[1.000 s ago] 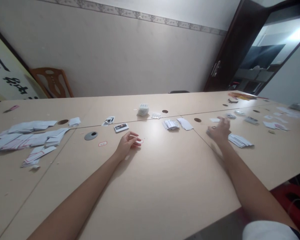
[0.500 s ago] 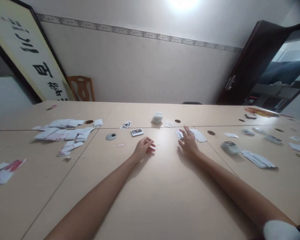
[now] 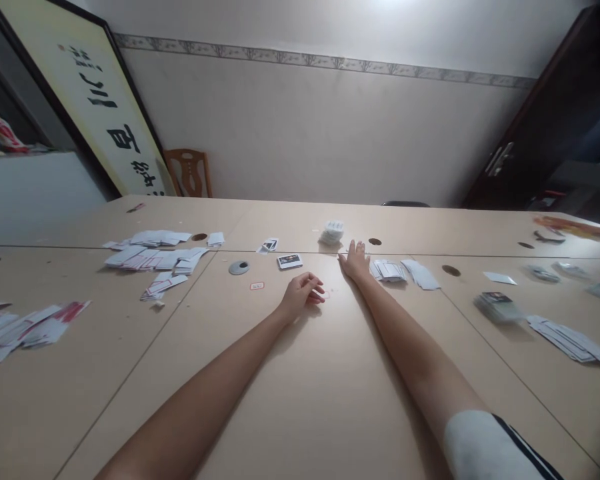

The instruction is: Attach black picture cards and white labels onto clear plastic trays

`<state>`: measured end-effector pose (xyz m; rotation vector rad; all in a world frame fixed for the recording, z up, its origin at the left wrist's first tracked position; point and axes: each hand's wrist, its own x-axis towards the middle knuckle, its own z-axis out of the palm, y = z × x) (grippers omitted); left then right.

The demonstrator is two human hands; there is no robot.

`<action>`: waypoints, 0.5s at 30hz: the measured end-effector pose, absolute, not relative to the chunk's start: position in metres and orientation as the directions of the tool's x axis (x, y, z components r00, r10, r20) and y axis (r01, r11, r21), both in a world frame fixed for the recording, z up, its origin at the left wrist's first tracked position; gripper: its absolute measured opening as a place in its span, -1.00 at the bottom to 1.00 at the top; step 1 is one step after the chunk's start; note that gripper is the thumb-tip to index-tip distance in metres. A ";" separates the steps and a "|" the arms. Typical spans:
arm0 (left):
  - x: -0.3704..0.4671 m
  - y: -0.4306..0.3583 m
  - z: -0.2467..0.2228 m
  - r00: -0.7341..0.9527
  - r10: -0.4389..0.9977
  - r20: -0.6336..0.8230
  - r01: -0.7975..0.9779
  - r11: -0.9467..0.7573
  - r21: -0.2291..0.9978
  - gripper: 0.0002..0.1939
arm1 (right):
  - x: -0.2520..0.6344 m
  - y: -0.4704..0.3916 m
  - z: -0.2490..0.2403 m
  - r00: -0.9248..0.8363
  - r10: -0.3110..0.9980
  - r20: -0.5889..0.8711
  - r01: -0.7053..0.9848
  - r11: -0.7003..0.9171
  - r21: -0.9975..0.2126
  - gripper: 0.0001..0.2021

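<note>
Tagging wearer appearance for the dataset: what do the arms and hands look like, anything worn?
Both forearms are bare. The left hand and right hand carry no gloves, and no rings, watch or bands are visible at this size. The right upper arm shows the edge of a short white sleeve with a dark stripe along its outer side. No sleeve shows on the left arm within the frame.

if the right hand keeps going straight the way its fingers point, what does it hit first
Probably the white stack just beyond the right hand, slightly to its left; depth is unclear, so it might slip past along the bare table.
</note>
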<state>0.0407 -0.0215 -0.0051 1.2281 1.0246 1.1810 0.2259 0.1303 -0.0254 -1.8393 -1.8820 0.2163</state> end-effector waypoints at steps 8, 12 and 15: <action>0.039 -0.021 -0.006 0.045 0.996 0.073 -0.055 -0.070 0.996 -0.65 | 0.227 0.110 -0.004 -0.036 0.882 0.469 0.914 0.219 -0.342 -0.63; 0.026 -0.016 -0.003 -0.164 0.932 0.324 0.319 -0.261 0.911 -0.76 | 0.227 0.109 -0.002 -0.064 0.896 0.439 0.874 0.263 -0.410 -0.74; 0.014 -0.012 -0.002 -0.148 0.859 0.490 0.680 -0.271 0.681 -0.89 | 0.226 0.110 -0.003 -0.127 0.911 0.392 0.862 0.297 -0.410 -0.75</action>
